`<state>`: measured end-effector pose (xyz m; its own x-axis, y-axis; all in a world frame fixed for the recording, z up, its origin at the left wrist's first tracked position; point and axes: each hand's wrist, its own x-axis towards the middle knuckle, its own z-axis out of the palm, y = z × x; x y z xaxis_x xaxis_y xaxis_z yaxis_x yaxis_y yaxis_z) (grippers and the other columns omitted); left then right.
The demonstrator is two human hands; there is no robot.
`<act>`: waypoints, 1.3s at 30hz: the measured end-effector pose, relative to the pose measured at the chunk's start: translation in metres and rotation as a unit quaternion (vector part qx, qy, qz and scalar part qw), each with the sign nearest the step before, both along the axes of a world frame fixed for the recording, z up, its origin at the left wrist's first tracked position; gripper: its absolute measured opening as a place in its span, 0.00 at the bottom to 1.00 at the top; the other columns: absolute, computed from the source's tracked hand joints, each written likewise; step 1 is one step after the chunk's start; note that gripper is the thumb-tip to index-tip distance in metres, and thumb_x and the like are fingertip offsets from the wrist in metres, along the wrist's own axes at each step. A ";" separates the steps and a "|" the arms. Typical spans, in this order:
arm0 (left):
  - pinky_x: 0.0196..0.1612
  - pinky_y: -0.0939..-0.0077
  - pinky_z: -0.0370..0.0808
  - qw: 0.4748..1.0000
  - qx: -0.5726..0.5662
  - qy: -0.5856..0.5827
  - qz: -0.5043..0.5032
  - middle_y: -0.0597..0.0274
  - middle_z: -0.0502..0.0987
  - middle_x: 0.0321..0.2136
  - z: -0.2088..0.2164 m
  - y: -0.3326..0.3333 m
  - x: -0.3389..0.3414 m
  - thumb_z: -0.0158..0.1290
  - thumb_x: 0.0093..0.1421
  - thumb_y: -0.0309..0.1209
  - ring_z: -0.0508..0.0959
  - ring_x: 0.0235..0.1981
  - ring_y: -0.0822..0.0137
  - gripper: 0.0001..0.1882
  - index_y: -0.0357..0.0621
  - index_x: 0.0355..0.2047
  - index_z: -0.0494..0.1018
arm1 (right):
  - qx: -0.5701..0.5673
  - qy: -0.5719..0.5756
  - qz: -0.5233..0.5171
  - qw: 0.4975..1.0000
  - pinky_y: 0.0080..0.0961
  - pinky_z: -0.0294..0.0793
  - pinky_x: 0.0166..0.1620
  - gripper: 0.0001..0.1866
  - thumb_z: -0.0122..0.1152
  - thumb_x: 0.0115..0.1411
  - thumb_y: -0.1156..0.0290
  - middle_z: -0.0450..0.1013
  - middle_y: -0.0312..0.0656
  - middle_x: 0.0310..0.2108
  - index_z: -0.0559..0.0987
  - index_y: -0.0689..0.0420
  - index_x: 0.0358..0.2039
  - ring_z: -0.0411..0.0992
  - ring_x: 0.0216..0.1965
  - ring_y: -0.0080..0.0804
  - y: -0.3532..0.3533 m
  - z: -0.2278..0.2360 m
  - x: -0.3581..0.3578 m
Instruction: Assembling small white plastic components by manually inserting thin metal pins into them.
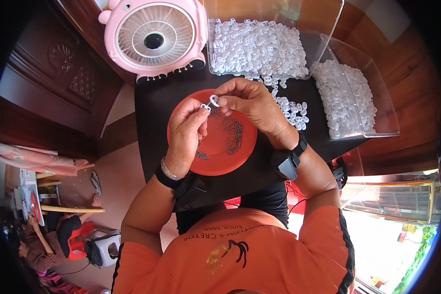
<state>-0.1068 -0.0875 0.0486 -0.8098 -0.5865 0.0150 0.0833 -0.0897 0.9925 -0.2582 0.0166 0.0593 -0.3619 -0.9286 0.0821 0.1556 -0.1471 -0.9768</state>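
Note:
Over a red-orange round dish (211,166), my two hands meet at their fingertips. My left hand (183,137) pinches a small white plastic piece with holes (205,108) between thumb and fingers. My right hand (252,105) pinches a white plastic loop-shaped piece (214,101) close beside it. A thin dark metal bit seems to run between the two pieces, too small to make out well. Many thin grey metal pins (235,137) lie in the dish, heaped mostly on its right side. Both my wrists wear black bands.
A dark table (154,117) carries everything. Behind the dish, a clear bin (259,49) holds a heap of white pieces, and another clear bin (345,98) stands right. Loose white pieces (294,115) lie nearby. A pink fan (154,39) stands far left. Another person (46,245) sits lower left.

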 end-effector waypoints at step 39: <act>0.16 0.89 0.56 1.000 -0.014 0.018 0.000 0.71 0.66 0.16 -0.010 0.001 -0.004 0.48 0.59 0.30 0.63 0.14 0.81 0.07 0.43 0.24 0.67 | 0.004 0.054 -0.008 0.999 0.13 0.71 0.34 0.08 0.60 0.56 0.78 0.74 0.35 0.27 0.77 0.65 0.37 0.70 0.29 0.16 -0.001 -0.007 0.006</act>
<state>-0.1105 -0.0864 0.0388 -0.8084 -0.5855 0.0617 0.1198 -0.0610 0.9909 -0.2524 0.0152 0.0520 -0.3663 -0.9234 0.1146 0.0471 -0.1413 -0.9888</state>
